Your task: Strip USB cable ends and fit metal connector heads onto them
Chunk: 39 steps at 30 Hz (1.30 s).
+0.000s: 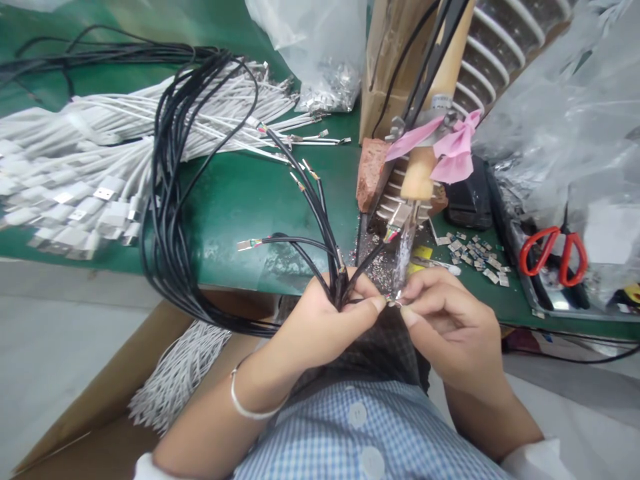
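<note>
My left hand is closed around a bundle of black cables. Several cable ends fan out above it, with coloured wires and small metal connectors, one connector pointing left. Between my left thumb and index finger is one more cable end with bared wires. My right hand pinches something tiny against that end; its fingers hide what it is. Just above both fingertips is the shiny lower end of a soldering iron, fixed tip-down with a wooden handle and a pink ribbon.
White USB cables are heaped on the green table at left. Loose small connectors lie right of the iron, near red-handled scissors in a tray. A brick stands beside the iron. Below left, a cardboard box holds more white cables.
</note>
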Each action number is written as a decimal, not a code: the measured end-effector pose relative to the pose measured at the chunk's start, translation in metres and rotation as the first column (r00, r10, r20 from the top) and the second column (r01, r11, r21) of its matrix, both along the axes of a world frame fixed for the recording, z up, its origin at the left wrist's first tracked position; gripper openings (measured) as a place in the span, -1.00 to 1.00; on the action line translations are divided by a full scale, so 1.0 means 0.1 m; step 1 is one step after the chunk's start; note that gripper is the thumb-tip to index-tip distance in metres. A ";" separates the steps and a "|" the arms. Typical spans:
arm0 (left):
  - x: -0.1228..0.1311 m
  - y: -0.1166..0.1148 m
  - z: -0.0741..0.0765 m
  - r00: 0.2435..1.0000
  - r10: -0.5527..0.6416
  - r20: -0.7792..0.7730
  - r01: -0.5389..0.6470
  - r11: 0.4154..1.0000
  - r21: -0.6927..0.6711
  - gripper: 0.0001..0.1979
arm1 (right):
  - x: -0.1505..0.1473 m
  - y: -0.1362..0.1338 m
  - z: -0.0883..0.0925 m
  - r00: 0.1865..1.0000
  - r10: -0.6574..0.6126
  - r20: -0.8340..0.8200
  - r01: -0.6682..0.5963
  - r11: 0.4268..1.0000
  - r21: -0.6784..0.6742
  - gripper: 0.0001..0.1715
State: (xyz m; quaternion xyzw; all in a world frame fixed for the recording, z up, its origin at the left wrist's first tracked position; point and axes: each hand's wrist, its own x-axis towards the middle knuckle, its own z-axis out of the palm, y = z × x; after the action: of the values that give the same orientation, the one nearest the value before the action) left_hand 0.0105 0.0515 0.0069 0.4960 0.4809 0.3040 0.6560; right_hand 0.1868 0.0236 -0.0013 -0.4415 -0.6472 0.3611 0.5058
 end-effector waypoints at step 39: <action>-0.09 -0.37 -0.17 0.970 -0.025 0.240 0.044 0.996 -0.074 -0.75 | 0.07 -0.31 -0.04 0.988 0.075 -0.134 -0.093 0.986 -0.136 -0.79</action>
State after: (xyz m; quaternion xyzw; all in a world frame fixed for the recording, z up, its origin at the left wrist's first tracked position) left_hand 0.0018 0.0141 -0.0105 0.4378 0.4013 0.3311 0.7332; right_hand 0.1934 -0.0069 -0.0053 -0.4244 -0.6042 0.4549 0.4979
